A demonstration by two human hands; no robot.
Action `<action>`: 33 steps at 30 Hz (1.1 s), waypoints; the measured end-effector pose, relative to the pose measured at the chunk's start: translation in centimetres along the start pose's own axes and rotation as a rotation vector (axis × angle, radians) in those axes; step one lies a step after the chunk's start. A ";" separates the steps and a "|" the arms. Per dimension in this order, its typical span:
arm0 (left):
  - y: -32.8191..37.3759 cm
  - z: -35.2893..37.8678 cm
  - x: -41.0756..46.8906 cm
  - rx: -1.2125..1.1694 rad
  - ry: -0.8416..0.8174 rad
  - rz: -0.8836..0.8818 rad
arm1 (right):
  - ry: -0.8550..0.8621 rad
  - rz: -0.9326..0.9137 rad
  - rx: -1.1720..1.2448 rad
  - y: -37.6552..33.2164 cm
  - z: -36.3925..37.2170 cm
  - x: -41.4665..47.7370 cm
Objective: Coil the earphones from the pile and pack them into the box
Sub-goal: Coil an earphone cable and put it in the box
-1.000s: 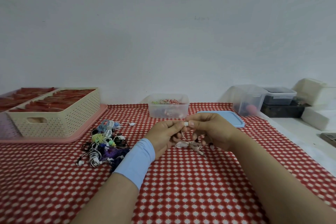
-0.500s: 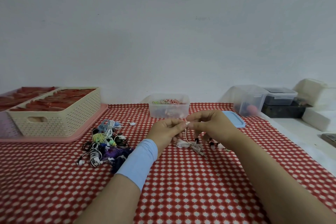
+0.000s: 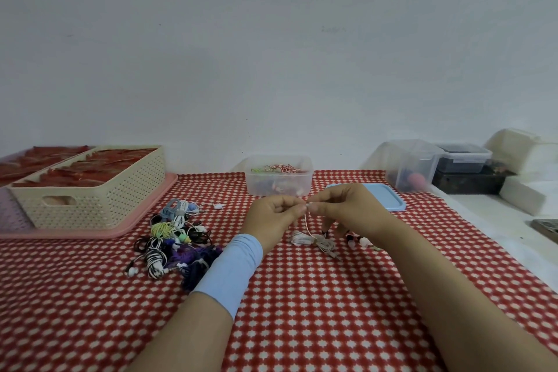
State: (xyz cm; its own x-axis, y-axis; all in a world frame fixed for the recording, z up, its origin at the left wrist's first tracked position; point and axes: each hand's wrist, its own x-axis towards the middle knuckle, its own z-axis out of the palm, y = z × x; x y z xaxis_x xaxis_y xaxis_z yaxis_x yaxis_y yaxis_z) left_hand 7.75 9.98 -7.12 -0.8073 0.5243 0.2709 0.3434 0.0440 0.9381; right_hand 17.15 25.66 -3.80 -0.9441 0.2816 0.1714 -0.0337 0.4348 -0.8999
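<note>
At frame centre, the left hand (image 3: 273, 216) and right hand (image 3: 341, 208) pinch a thin pale earphone cord (image 3: 308, 225) between fingertips, below the clear plastic box (image 3: 279, 180).

The left hand (image 3: 273, 214) and right hand (image 3: 341, 208) rose, stretching the cord (image 3: 307, 225) upward.

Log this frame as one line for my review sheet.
step: coiling | left hand: pinches thin white earphone cable | right hand: pinches same cable | clear plastic box: open, behind hands
</note>
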 end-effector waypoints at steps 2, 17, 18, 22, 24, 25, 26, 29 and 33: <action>-0.1 0.0 0.2 -0.002 -0.005 -0.018 | -0.022 0.000 0.030 0.0 -0.3 0.0; -0.1 -0.3 0.2 -0.159 -0.122 -0.089 | -0.143 0.106 0.310 0.1 -0.4 -0.2; 0.0 -0.4 0.1 -0.192 -0.148 -0.094 | -0.174 0.122 0.342 0.1 -0.5 -0.2; 0.1 -0.4 -0.1 -0.250 -0.258 -0.106 | -0.248 0.190 0.375 0.1 -0.6 -0.2; 0.0 -0.6 0.0 -0.236 -0.281 -0.106 | -0.265 0.204 0.363 0.1 -0.6 -0.2; 0.1 -0.7 0.0 -0.234 -0.284 -0.102 | -0.272 0.206 0.361 0.1 -0.6 -0.2; 0.1 -0.9 0.1 -0.236 -0.286 -0.100 | -0.274 0.206 0.365 0.1 -0.6 -0.1; 0.0 -1.2 0.1 -0.245 -0.281 -0.111 | -0.279 0.196 0.365 0.2 -0.5 -0.1; 0.1 -1.0 0.1 -0.238 -0.256 -0.091 | -0.225 0.180 0.329 0.2 -0.2 0.1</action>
State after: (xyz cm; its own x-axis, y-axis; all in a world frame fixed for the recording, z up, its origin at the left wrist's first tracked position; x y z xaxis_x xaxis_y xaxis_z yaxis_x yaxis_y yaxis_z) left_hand 7.28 9.21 -6.76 -0.6727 0.7247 0.1493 0.1299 -0.0830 0.9880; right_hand 17.12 25.93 -3.88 -0.9912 0.1189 -0.0584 0.0693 0.0901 -0.9935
